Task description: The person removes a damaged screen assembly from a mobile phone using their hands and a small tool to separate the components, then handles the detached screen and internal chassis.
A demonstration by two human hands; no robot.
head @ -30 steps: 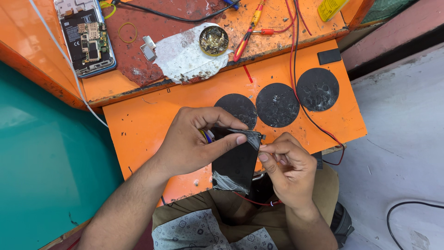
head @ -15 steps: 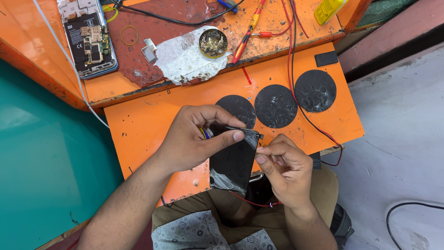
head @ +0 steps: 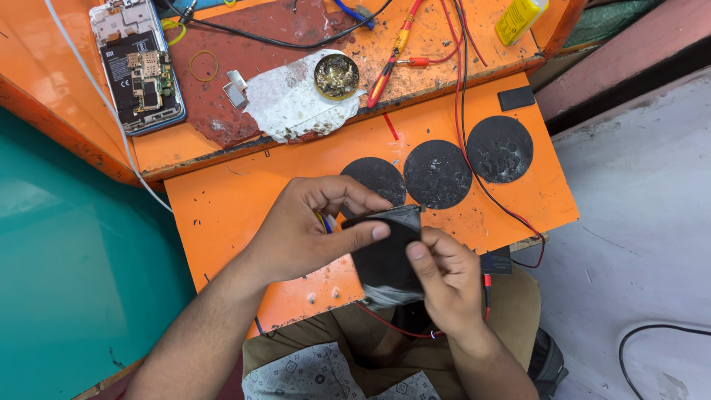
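Currently my left hand (head: 300, 237) pinches the top edge of the flat black panel (head: 385, 259), thumb across its upper face, while my right hand (head: 444, 278) grips its right side, thumb pressed on the front; both hands are closed on it, held just above my lap at the near edge of the orange work board (head: 244, 207). Judgement: support the panel along its edges, keep thumb pressure light and even, and avoid flexing it. A red wire (head: 392, 322) loops just beneath; keep it clear. Beyond sit three black round pads (head: 437, 174), farther off a tin of solder scraps (head: 336, 76) and an opened phone (head: 141, 70).
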